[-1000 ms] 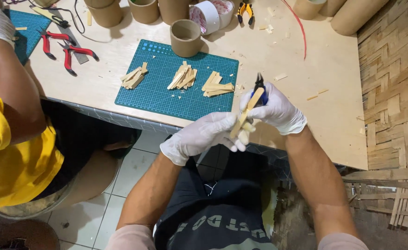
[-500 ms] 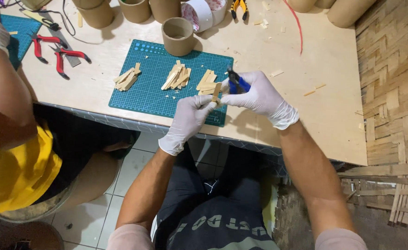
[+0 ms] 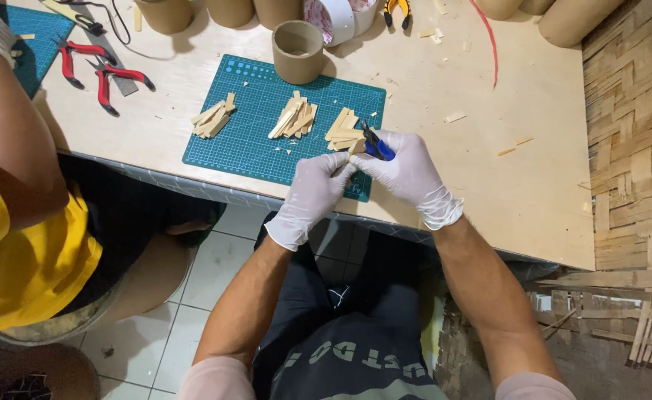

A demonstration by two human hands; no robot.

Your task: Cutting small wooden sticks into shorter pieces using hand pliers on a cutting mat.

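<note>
Your left hand and right hand, both in white gloves, meet over the near edge of the green cutting mat on the counter. Your right-hand fingers are clamped on a blue-handled cutter, its dark tip pointing away from you. Your left-hand fingers are pinched together at the same spot, touching your right fingertips; whether a piece is held between them I cannot tell, the gloves hide it.

Three piles of pale wooden strips lie on the mat: one to the left, one in the middle, and one just beside your right hand. A cardboard tube stands upright at the mat's far edge. Two red-handled pliers lie on the counter to the left of the mat. A co-worker in a yellow shirt sits at your left, their arm over the counter's edge.
</note>
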